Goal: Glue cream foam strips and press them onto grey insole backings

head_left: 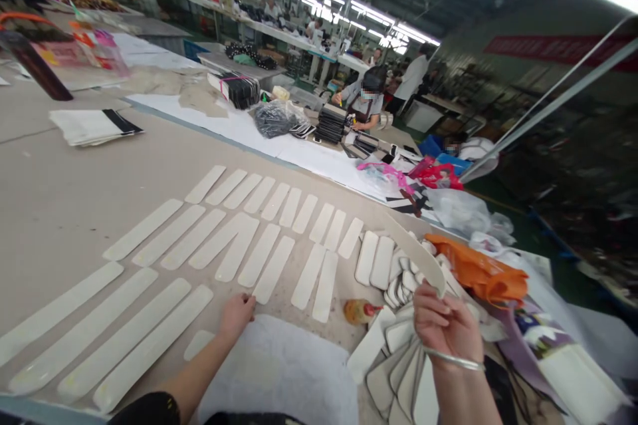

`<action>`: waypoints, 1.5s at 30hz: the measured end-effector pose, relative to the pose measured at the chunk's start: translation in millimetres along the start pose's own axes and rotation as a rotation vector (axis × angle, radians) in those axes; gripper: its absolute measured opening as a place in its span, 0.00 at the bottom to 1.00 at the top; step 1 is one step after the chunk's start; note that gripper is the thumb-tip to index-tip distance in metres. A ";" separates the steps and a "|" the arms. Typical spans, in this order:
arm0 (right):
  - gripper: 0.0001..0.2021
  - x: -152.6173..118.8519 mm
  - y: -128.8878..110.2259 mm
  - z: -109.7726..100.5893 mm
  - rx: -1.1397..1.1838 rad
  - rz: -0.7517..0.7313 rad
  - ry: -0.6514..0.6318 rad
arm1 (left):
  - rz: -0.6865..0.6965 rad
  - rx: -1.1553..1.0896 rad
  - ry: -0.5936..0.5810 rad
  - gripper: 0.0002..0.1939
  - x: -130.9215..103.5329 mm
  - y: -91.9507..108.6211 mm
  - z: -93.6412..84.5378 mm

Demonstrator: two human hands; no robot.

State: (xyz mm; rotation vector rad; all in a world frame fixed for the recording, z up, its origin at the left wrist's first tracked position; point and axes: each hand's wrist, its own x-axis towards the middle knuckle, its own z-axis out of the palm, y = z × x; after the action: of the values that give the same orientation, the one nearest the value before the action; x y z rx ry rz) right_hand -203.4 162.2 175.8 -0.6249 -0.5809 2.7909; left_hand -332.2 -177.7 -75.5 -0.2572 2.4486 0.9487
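Observation:
Rows of pale, round-ended strips (149, 305) lie spread over the beige table (164, 152). My left hand (239, 313) is closed at the lower end of one strip (274, 270), beside a white sheet (279, 372); whether its fingers pinch anything is hidden. On the right, my right hand (443, 318), with a bangle at the wrist, grips the end of a long pale strip (416, 252) that slants up to the left. Beneath and around it are loose piles of similar pieces (399, 372). A small yellowish bottle with a red tip (357, 311) lies between the hands.
An orange bag (481, 272) and clear plastic bags (458, 209) crowd the right side. Folded white cloth pieces (94, 127) rest at the upper left. Across the table, a person (366, 99) works behind dark stacks (331, 124).

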 end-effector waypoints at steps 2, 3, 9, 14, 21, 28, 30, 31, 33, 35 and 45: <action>0.16 -13.9 5.2 -12.1 -0.074 -0.020 0.017 | 0.023 0.026 -0.012 0.15 -1.0 1.7 -3.4; 0.15 -20.7 8.4 -19.8 -0.125 -0.036 0.027 | 0.038 0.040 -0.020 0.15 -1.5 2.5 -5.1; 0.18 -60.3 27.6 -70.6 -0.448 -0.007 0.159 | 0.084 0.083 -0.063 0.14 -7.2 5.7 -9.2; 0.19 -84.0 46.9 -105.1 -0.492 0.102 0.195 | 0.147 0.077 -0.084 0.16 -31.7 0.7 -13.4; 0.18 -97.9 89.0 -123.5 -0.556 0.217 0.095 | 0.364 0.149 -0.099 0.14 -112.5 -24.6 -15.2; 0.17 -110.0 89.9 -148.9 -0.569 0.298 0.104 | 0.292 0.270 0.092 0.12 -135.0 -69.5 -28.9; 0.18 -113.1 87.5 -157.3 -0.577 0.300 0.122 | 0.202 0.279 0.184 0.14 -132.8 -81.6 -37.6; 0.19 -114.2 86.8 -160.7 -0.582 0.303 0.126 | 0.160 0.279 0.225 0.15 -131.5 -87.2 -41.9; 0.19 -116.1 87.1 -164.8 -0.583 0.316 0.123 | 0.093 0.266 0.284 0.15 -129.3 -96.8 -49.0; 0.19 -117.8 88.9 -164.5 -0.570 0.322 0.117 | 0.059 0.240 0.312 0.15 -128.0 -103.4 -52.1; 0.17 -64.2 107.3 -97.9 -0.531 0.064 0.069 | 0.175 0.080 0.291 0.13 -141.9 -107.3 -29.0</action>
State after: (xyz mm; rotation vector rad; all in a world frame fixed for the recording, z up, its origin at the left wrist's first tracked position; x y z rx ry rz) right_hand -116.4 79.2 72.2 -0.8426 -1.3252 2.6551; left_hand -184.7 -277.0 -46.4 -0.1642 2.8070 0.9384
